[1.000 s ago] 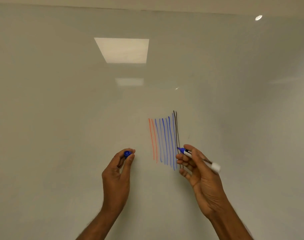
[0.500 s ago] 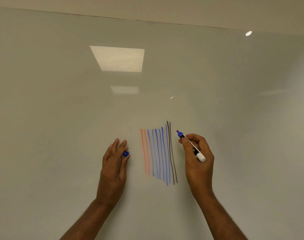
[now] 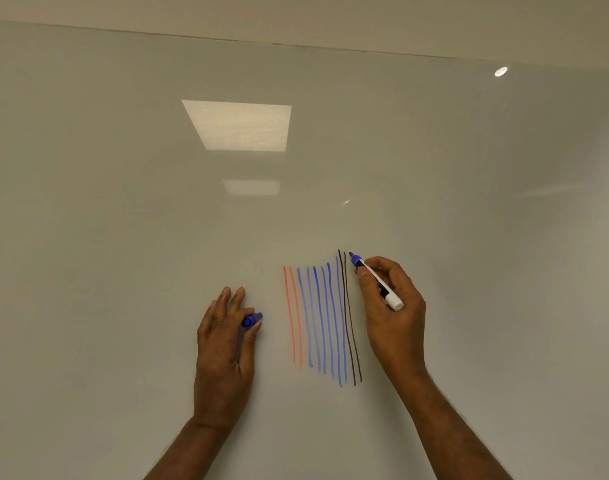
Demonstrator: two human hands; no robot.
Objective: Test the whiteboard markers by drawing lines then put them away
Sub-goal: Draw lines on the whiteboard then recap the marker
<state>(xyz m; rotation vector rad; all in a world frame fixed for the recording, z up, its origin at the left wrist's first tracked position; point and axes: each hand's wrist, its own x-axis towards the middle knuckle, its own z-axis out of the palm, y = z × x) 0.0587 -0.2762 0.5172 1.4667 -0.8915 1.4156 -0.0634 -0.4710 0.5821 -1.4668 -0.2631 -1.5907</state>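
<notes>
A glossy whiteboard (image 3: pixel 123 237) fills the view. The right hand (image 3: pixel 393 306) grips a slim white marker (image 3: pixel 377 284) — blue tip up-left, beside the black lines (image 3: pixel 350 323). The left hand (image 3: pixel 223 344) pinches its blue cap (image 3: pixel 252 319).

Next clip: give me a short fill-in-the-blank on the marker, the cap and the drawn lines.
The right hand grips a marker with a ___ tip.
The left hand pinches the cap, so the marker is ___.
The two lines nearest the tip are ___.
The red lines on the whiteboard number ___.
Missing words: blue; uncapped; black; two.
</notes>
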